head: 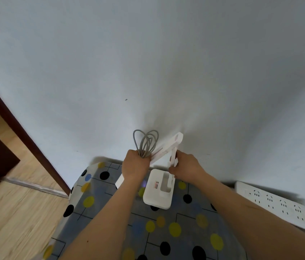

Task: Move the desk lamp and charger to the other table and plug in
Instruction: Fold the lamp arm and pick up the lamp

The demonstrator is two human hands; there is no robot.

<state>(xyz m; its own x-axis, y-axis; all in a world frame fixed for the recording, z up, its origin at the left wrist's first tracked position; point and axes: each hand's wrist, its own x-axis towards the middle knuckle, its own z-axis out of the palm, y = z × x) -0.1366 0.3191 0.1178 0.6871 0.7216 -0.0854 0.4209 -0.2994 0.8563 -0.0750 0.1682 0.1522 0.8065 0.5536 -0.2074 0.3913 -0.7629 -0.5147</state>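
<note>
A white folding desk lamp (158, 190) stands with its base on a small table covered by a dotted grey cloth (110, 218), close to the wall. My right hand (185, 167) grips the lamp's upright arm just above the base. My left hand (135, 165) holds a bundle of looped grey charger cable (145, 140), the loops sticking up above my fist, beside the lamp's tilted head (168, 147). The charger's plug is hidden.
A white power strip (271, 202) with several sockets lies on the table's right side against the wall. A white wall (148, 72) rises directly behind the table. Wooden floor (16, 212) and a dark door frame (22, 139) lie to the left.
</note>
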